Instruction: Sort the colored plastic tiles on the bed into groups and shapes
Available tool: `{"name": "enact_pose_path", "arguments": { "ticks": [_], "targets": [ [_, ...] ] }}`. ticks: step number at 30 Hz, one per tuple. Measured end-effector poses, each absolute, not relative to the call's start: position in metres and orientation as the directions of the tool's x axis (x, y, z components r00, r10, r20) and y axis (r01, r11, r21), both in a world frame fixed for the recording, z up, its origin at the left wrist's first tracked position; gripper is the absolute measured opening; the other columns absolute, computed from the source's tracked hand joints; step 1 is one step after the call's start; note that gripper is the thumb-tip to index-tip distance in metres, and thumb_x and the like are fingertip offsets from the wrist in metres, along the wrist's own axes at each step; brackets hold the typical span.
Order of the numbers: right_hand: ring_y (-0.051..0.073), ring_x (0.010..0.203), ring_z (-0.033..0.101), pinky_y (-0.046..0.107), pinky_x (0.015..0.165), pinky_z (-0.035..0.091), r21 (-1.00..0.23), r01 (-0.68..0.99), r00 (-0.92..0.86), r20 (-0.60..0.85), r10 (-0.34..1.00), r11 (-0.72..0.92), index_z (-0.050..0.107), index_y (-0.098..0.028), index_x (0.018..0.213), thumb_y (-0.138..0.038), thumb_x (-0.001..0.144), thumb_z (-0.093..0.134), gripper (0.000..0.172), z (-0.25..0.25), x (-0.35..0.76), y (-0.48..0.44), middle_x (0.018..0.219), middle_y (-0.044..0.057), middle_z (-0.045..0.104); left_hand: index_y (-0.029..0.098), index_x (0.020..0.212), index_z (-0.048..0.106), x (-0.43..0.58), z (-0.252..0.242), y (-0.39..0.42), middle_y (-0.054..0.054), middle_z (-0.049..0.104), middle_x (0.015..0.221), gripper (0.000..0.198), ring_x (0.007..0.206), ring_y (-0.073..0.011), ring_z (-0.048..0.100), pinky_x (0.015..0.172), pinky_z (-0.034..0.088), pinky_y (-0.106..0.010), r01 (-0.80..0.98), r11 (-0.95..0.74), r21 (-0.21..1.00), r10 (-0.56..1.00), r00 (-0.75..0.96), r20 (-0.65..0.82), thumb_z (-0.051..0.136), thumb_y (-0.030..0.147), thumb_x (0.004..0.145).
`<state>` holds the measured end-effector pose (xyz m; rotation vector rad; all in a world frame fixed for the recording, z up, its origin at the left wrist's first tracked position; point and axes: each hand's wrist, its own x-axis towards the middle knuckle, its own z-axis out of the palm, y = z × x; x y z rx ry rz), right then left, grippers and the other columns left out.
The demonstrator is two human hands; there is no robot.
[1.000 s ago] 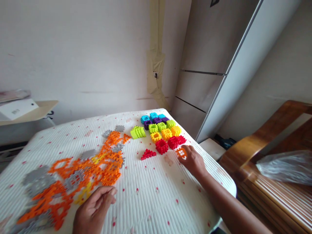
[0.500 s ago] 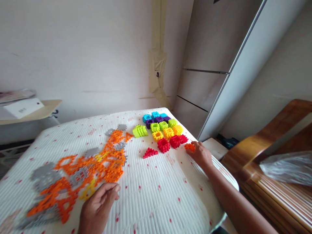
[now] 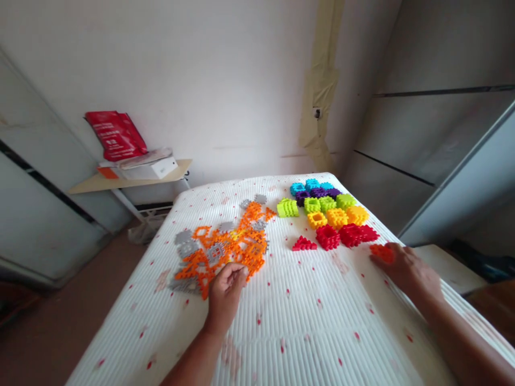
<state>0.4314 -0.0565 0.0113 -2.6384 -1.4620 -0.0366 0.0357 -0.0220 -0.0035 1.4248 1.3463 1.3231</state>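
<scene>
I find the right hand (image 3: 408, 271) gripping the orange piece (image 3: 382, 253) just beside the red blocks (image 3: 354, 235), near the right edge of the table (image 3: 314, 321). In my judgement, a sideways brush of the fingers could skew that row. The left hand (image 3: 228, 289) is curled closed (I see nothing in it) beside the loose pile (image 3: 254, 252). Against one second ago, my view is swung left, revealing a red packet (image 3: 115, 134).

Orange piece (image 3: 380, 251) partly hidden by right hand (image 3: 411, 272)
</scene>
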Motion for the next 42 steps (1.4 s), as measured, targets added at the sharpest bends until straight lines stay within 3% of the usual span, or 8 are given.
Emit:
{"name": "enact_pose_path", "arguments": {
  "ticks": [6,10,13,18,22,30,37,42],
  "targets": [
    [0.033,0.1,0.058,0.04,0.072,0.045,-0.1,0.872,0.487,0.098,0.868,-0.479,0.056,-0.018,0.116,-0.052,0.083,0.041,0.05,0.005,0.442,-0.056,0.11,0.018,0.059,0.019,0.075,0.062,0.016,-0.009,-0.006,-0.002,0.063,0.07,0.016,0.069,-0.0174,0.059,0.068,0.046,-0.027,0.409,-0.205,0.889,0.924,-0.218,0.313,0.058,0.034,0.074],
    [0.036,0.095,0.059,0.043,0.067,0.047,-0.103,0.882,0.469,0.113,0.876,-0.46,0.056,-0.018,0.117,-0.055,0.08,0.043,0.055,0.0,0.448,-0.056,0.108,0.019,0.06,0.02,0.089,0.065,0.022,-0.008,0.003,-0.006,0.067,0.093,0.02,0.09,-0.0209,0.059,0.085,0.044,-0.035,0.69,-0.327,0.646,0.894,0.004,0.449,0.051,0.03,0.078],
    [0.037,0.091,0.06,0.043,0.061,0.047,-0.1,0.889,0.457,0.153,0.876,-0.447,0.056,-0.016,0.118,-0.059,0.08,0.04,0.06,0.001,0.446,-0.059,0.107,0.02,0.06,0.021,0.107,0.061,0.039,0.001,0.006,-0.008,0.065,0.106,0.034,0.103,-0.025,0.053,0.091,0.038,-0.04,0.866,-0.273,0.42,0.913,0.096,0.396,0.055,0.035,0.077],
    [0.032,0.085,0.061,0.04,0.061,0.046,0.01,0.925,0.324,0.498,0.804,-0.379,0.059,-0.018,0.113,-0.058,0.084,0.039,0.053,0.004,0.437,-0.071,0.103,0.016,0.062,0.022,0.117,0.055,0.062,0.011,0.008,-0.009,0.062,0.113,0.046,0.11,-0.0294,0.047,0.092,0.032,-0.047,0.966,-0.15,0.213,0.954,0.085,0.286,0.058,0.041,0.075],
    [0.025,0.083,0.061,0.036,0.071,0.043,0.125,0.99,-0.045,0.725,0.687,-0.068,0.062,-0.016,0.103,-0.043,0.088,0.045,0.035,0.001,0.427,-0.071,0.099,0.012,0.065,0.022,0.114,0.057,0.065,0.007,0.011,-0.008,0.064,0.109,0.041,0.107,-0.0285,0.048,0.089,0.032,-0.046,0.969,-0.138,0.205,0.953,0.074,0.294,0.055,0.036,0.076],
    [0.015,0.073,0.061,0.029,0.069,0.042,0.09,0.831,-0.454,0.681,0.575,0.549,0.063,-0.017,0.095,-0.019,0.087,0.051,0.014,0.005,0.36,-0.064,0.085,0.007,0.068,0.021,0.112,0.059,0.061,-0.001,0.011,-0.007,0.067,0.105,0.04,0.103,-0.0278,0.053,0.09,0.034,-0.045,0.955,-0.143,0.26,0.93,0.04,0.364,0.057,0.026,0.072],
    [0.015,0.071,0.06,0.032,0.069,0.043,0.009,0.701,-0.57,0.609,0.552,0.713,0.06,-0.017,0.096,-0.015,0.089,0.046,0.017,-0.005,0.305,-0.057,0.086,0.008,0.067,0.017,0.112,0.059,0.054,-0.008,0.013,-0.01,0.067,0.105,0.039,0.101,-0.028,0.057,0.092,0.038,-0.047,0.882,-0.27,0.386,0.856,0.036,0.516,0.058,0.024,0.073],
    [0.016,0.076,0.06,0.032,0.071,0.044,-0.071,0.703,-0.552,0.572,0.606,0.707,0.06,-0.016,0.094,-0.016,0.089,0.044,0.017,-0.012,0.293,-0.045,0.085,0.008,0.066,0.018,0.118,0.053,0.042,-0.012,0.009,-0.012,0.06,0.113,0.043,0.106,-0.0242,0.055,0.092,0.042,-0.041,0.639,-0.405,0.654,0.779,-0.134,0.613,0.058,0.029,0.077]
  ]
}}
